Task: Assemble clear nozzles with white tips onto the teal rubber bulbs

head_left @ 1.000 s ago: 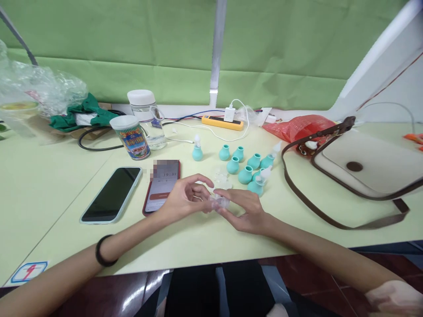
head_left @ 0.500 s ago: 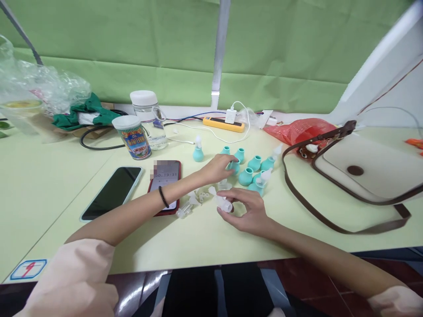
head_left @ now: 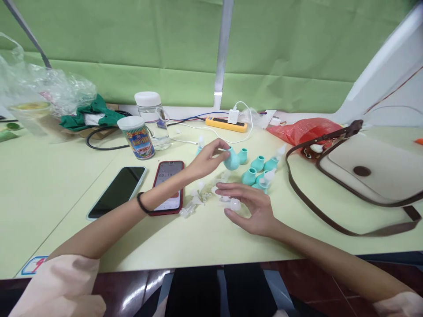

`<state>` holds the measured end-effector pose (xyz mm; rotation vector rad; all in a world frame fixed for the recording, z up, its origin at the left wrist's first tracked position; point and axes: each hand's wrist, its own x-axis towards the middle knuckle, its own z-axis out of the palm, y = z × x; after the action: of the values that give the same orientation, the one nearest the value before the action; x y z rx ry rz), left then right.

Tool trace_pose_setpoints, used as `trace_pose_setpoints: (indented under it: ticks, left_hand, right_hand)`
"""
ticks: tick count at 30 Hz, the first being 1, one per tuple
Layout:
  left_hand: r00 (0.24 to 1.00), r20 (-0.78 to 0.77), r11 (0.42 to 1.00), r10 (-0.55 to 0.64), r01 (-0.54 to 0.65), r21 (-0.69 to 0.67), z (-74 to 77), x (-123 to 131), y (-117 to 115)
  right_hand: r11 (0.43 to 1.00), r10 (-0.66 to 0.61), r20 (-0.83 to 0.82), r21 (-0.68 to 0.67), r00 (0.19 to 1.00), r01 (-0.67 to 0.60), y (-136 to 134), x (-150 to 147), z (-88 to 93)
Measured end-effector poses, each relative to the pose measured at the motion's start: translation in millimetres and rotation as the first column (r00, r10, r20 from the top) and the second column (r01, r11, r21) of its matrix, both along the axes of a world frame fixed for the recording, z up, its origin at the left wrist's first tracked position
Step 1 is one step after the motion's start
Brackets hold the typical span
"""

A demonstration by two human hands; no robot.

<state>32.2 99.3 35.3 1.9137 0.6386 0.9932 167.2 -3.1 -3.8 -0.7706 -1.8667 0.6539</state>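
My left hand (head_left: 211,157) is closed, thumb and fingers pinching a teal squeeze bulb (head_left: 231,160) by its neck side. My right hand (head_left: 253,207) hovers low with thumb and fingers spread apart. Between them lies a clear plastic cylinder (head_left: 235,204), apparently on the table. Small translucent nozzle tips and tubes (head_left: 188,208) are scattered left of that hand. Behind the right hand stand several more teal bulbs (head_left: 248,176); some carry translucent tips (head_left: 269,175). Another tipped bulb (head_left: 199,149) is partly covered by my left hand.
Under my left forearm lies a red-cased phone (head_left: 170,169), beside a dark-screened phone (head_left: 117,192). A printed tub (head_left: 140,143) and a water bottle (head_left: 160,127) stand behind them. A yellow power strip (head_left: 226,124) is at the back; a white bag (head_left: 376,165) with brown strap is at right.
My left hand has moved slightly up and left, with a teal bulb now in its grip. The right hand's fingers have spread away from the clear plastic piece.
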Motion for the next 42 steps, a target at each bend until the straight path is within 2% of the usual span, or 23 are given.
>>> trace_pose_setpoints:
  ticks: [2, 4, 6, 10, 14, 17, 21, 23, 26, 29, 34, 36, 38, 42]
  left_hand:
    - [0.989, 0.110, 0.961, -0.101, 0.126, -0.245, 7.8, -11, -7]
    - [0.983, 0.155, 0.909, -0.097, 0.151, -0.388, 9.8, -22, -17]
    - [0.991, 0.128, 0.885, -0.023, 0.080, -0.458, 5.8, -32, -30]
    - [0.991, 0.030, 0.862, 0.132, -0.099, -0.498, -9.7, -41, -64]
    - [0.993, -0.064, 0.895, 0.098, -0.116, -0.431, -18.5, -41, -91]
    - [0.992, -0.036, 0.901, 0.123, -0.127, -0.415, -22.6, -42, -99]
    - [0.992, 0.095, 0.871, 0.088, -0.031, -0.490, -29.6, -44, -100]
    - [0.990, 0.107, 0.869, 0.094, -0.029, -0.494, -31.5, -45, -101]
    - [0.992, 0.053, 0.867, 0.111, -0.071, -0.494, -32.2, -45, -102]
    - [0.993, -0.012, 0.868, 0.120, -0.111, -0.483, -32.0, -44, -104]
    - [0.976, -0.105, 0.930, 0.193, -0.216, -0.298, -32.2, -42, -105]
    - [0.966, -0.123, 0.945, 0.229, -0.251, -0.212, -33.3, -41, -105]
    - [0.957, -0.122, 0.950, 0.263, -0.279, -0.143, -35.5, -41, -105]
    - [0.940, -0.132, 0.948, 0.315, -0.319, -0.014, -41.3, -42, -104]
  right_hand:
    - [0.993, 0.034, -0.050, -0.113, 0.998, -0.040, -1, 0, -0.9]
    - [0.978, 0.050, -0.099, -0.199, 0.994, -0.069, -1, -1, -1.5]
    - [0.969, 0.043, -0.149, -0.234, 0.988, -0.077, 0, -1, -1.1]
    - [0.969, 0.000, -0.206, -0.243, 0.979, -0.052, 2, 2, 3.0]
    - [0.965, 0.052, -0.062, -0.255, 0.997, -0.067, 2, 6, 8.6]
    - [0.956, 0.103, 0.063, -0.282, 0.993, -0.081, 0, 8, 12.8]
    - [0.955, 0.100, 0.052, -0.284, 0.994, -0.082, 0, 11, 14.7]
    - [0.962, 0.118, 0.033, -0.251, 0.992, -0.106, 0, 12, 13.9]
    - [0.974, 0.132, 0.033, -0.191, 0.991, -0.123, 1, 13, 13.1]
    - [0.991, 0.083, 0.083, -0.110, 0.993, -0.073, 1, 12, 14.9]
    - [0.995, 0.067, 0.184, -0.081, 0.981, -0.053, 3, 11, 19.1]
    - [0.992, 0.068, 0.169, -0.117, 0.983, -0.048, 2, 10, 17.8]
    - [0.976, 0.074, 0.112, -0.212, 0.991, -0.049, 2, 9, 14.7]
    - [0.876, 0.103, -0.015, -0.472, 0.995, -0.097, 3, 5, 7.2]
